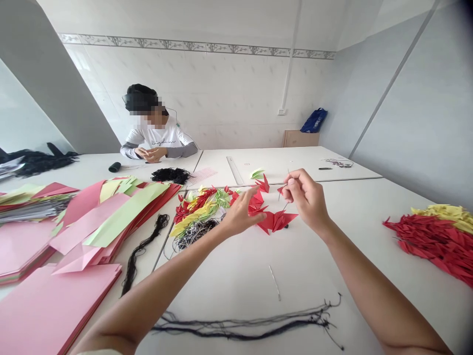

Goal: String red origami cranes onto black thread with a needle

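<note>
My right hand (306, 199) is raised over the table's middle, its thumb and finger pinched on a thin dark needle-like stick with a small red piece by the fingertips. To its left, my left hand (244, 214) reaches over red folded paper pieces (275, 222) with its fingers apart; whether it touches them is unclear. More red folded paper (263, 184) and a pale green folded piece (257, 173) lie just beyond the hands. Nearer to me, a thin metal needle (274, 282) rests on the white table, with black knotted cords (240, 329) in front.
Colored paper stacks (51, 301) cover the left side. Folded red, yellow and green pieces (199, 209) lie beside tangled cord (194, 233). A red and yellow pile (436, 241) is at right. A person (157, 128) sits across the table, near black thread (170, 175) and a ruler (234, 170).
</note>
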`<state>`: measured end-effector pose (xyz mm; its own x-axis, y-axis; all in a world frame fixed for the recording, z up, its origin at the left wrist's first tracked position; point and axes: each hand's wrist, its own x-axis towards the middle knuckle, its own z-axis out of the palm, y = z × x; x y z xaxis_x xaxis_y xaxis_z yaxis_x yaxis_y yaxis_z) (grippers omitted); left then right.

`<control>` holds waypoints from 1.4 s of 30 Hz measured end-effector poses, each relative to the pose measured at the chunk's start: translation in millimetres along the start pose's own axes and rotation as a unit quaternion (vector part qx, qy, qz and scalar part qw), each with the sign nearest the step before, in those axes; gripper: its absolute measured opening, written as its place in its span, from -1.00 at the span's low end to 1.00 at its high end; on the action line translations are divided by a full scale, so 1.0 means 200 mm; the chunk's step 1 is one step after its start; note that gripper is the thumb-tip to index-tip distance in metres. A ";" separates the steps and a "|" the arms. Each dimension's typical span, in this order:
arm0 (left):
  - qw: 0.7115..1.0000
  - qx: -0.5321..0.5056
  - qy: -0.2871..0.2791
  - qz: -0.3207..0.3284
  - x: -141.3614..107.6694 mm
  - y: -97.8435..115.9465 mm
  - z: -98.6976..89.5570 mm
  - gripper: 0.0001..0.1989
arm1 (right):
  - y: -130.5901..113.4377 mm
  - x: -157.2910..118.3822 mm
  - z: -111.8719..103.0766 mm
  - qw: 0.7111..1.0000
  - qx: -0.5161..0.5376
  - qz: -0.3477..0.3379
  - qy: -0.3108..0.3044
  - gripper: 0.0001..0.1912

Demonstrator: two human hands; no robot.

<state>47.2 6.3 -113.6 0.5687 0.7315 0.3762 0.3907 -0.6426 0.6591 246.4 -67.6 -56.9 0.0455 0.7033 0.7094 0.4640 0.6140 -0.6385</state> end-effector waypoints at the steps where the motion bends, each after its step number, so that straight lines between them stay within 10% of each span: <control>1: 1.000 0.012 -0.020 -0.018 -0.01 -0.05 0.05 -0.14 | -0.01 -0.01 -0.01 1.000 0.018 0.004 0.000 -0.76; 10: 0.998 0.001 -0.015 -0.063 0.03 -0.15 0.20 -0.92 | -0.09 0.07 -0.08 0.997 0.025 -0.041 0.059 -0.80; 14: 0.998 -0.008 0.028 -0.047 0.07 -0.04 0.13 -0.86 | -0.16 0.25 -0.09 0.990 0.008 -0.104 0.096 -0.79; 19: 0.966 -0.098 0.235 0.038 0.04 0.08 0.11 -0.65 | -0.24 0.54 -0.09 0.985 0.054 -0.134 0.090 -0.75; 24: 0.925 -0.264 0.267 0.063 -0.01 0.05 0.16 -0.44 | -0.25 0.70 -0.08 0.981 0.075 -0.146 0.107 -0.76; 34: 0.981 -0.178 0.078 0.029 -0.01 0.16 0.04 -0.49 | -0.33 0.69 -0.05 0.984 0.062 -0.128 0.103 -0.74; 42: 0.994 -0.089 0.060 -0.037 0.12 0.19 0.02 -0.85 | -0.35 0.69 -0.06 0.984 0.063 -0.127 0.107 -0.74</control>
<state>79.1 -1.3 -82.8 0.4478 0.8042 0.3909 0.2885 -0.5438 0.7881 230.3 -16.8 89.1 0.1345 0.4371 0.8893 0.3712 0.8099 -0.4542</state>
